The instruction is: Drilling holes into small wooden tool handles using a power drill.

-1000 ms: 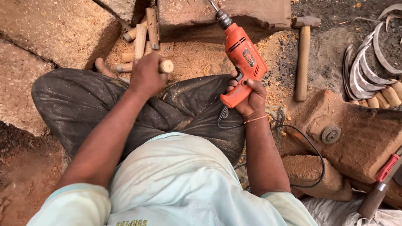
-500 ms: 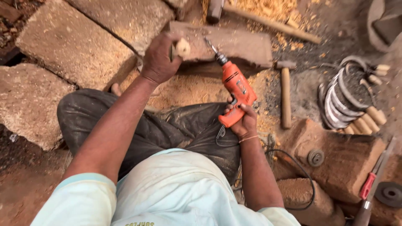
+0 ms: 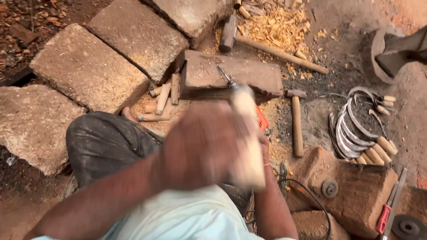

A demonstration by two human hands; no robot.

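left hand [image 3: 200, 144] raised, blurred, right forearm [image 3: 273, 200] extended

Your view: even, soft daylight, no hard shadows, no glare. Your left hand [image 3: 202, 144] and pale wooden piece [image 3: 249, 142] in it heavily motion-blurred, close to lens, out of focus. Stone blocks [image 3: 89, 71], sickle blades [image 3: 351, 129], wood shavings [image 3: 275, 26] stay sharp. Slight wide-angle bending at edges.
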